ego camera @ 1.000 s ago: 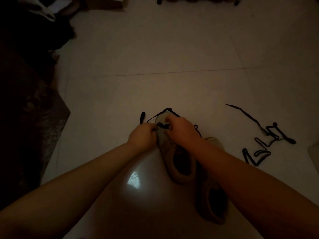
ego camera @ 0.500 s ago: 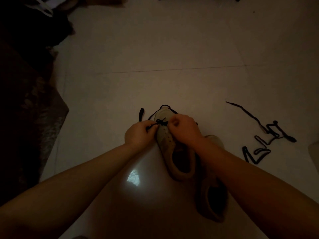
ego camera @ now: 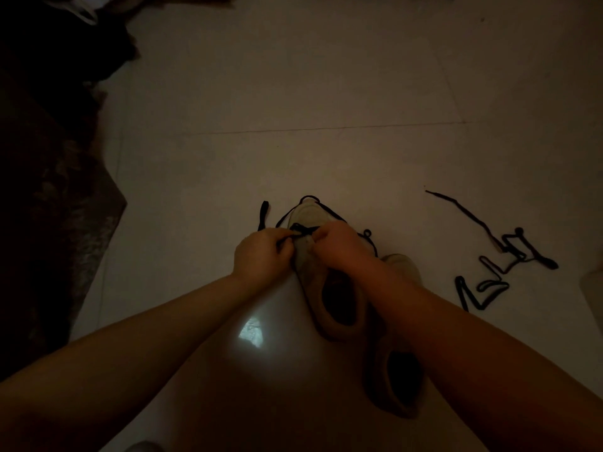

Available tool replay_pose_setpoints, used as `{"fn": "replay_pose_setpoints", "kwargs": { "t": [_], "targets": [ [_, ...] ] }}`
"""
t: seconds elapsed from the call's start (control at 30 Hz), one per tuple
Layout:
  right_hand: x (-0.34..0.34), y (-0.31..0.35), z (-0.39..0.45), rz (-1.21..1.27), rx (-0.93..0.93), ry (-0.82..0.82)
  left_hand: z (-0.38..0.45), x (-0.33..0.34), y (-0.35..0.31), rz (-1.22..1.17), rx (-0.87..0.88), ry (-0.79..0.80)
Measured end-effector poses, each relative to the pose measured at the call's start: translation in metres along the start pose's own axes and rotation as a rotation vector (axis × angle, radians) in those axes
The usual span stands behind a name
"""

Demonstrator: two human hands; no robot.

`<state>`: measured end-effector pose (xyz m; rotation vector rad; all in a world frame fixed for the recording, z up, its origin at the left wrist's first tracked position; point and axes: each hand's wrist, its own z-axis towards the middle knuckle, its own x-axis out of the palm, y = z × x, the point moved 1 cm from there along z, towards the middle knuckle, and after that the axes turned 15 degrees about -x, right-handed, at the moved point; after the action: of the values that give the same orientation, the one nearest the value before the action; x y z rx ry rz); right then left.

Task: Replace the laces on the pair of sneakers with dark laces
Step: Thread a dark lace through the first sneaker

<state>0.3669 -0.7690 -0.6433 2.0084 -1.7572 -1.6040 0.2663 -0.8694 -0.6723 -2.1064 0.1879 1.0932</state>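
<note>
On the pale tiled floor [ego camera: 293, 93] directly ahead of you, the nearer beige low-top sneaker [ego camera: 326, 288] lies toe-away with your two hands meeting over its lowest eyelets. Your left hand [ego camera: 261, 256] has its fingers curled in a closed grip around one run of the thin dark shoelace [ego camera: 301, 230], and your right hand [ego camera: 342, 246] pinches the same lace from the opposite side. Compared with a second ago, both hands have drawn back toward you, uncovering the toe cap and showing a short dark bar of lace now lying across the first eyelet row; half a second ago that bar was only starting to appear. Judge this as the first crossing seated, with most of the lacing not yet done. Loose lace loops round the toe, and one free end [ego camera: 263, 215] lies on the floor just left of it. The second beige sneaker [ego camera: 398, 370] sits close beside the first, partly under your right forearm, with no lace visible on it. A second loose dark shoelace [ego camera: 489, 275] lies tangled on the floor well to the right, apart from both shoes. Each shoe opening shows only a dark interior; the dim light hides any contents. A dark patterned rug [ego camera: 49, 207] borders the floor on the left.
</note>
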Motion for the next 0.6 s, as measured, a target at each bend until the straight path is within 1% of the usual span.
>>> {"fn": "replay_pose_setpoints", "kwargs": {
  "t": [0.13, 0.3, 0.53, 0.6],
  "targets": [
    [0.0000, -0.0031, -0.0005, 0.069, -0.005, -0.036, -0.0012, -0.0005, -0.0002, 0.100, 0.048, -0.040],
    [-0.0012, -0.0046, -0.0017, 0.092, -0.025, -0.037, -0.0041, -0.0037, -0.0031, 0.218, 0.079, -0.088],
    [-0.0016, -0.0069, -0.0004, 0.097, -0.073, 0.003, -0.0046, -0.0032, -0.0087, 0.333, 0.093, -0.079],
    [-0.0026, -0.0086, -0.0014, 0.139, -0.095, -0.002, -0.0028, -0.0027, -0.0081, 0.337, 0.079, -0.068]
  ]
}}
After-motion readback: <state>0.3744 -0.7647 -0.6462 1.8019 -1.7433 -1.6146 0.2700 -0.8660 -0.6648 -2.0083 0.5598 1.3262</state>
